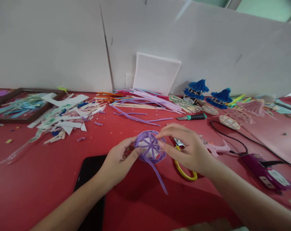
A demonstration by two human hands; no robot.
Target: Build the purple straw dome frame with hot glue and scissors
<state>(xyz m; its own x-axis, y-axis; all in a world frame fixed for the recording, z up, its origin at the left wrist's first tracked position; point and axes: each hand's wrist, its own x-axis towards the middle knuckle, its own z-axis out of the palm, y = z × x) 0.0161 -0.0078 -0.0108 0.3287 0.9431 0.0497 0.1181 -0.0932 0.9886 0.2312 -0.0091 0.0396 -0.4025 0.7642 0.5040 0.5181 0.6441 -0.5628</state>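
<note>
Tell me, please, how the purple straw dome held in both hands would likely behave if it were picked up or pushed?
The purple straw dome is probably very light: thin straws around open gaps. It likely flexes and crushes easily, since the left hand and right hand pinch only its rim with the fingers. Its loose straw tail looks floppy and could snag.

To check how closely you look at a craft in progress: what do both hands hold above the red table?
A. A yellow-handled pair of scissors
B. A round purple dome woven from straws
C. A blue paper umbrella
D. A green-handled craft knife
B: the left hand and right hand pinch the round purple straw dome from either side, one loose straw trailing below it.
</note>
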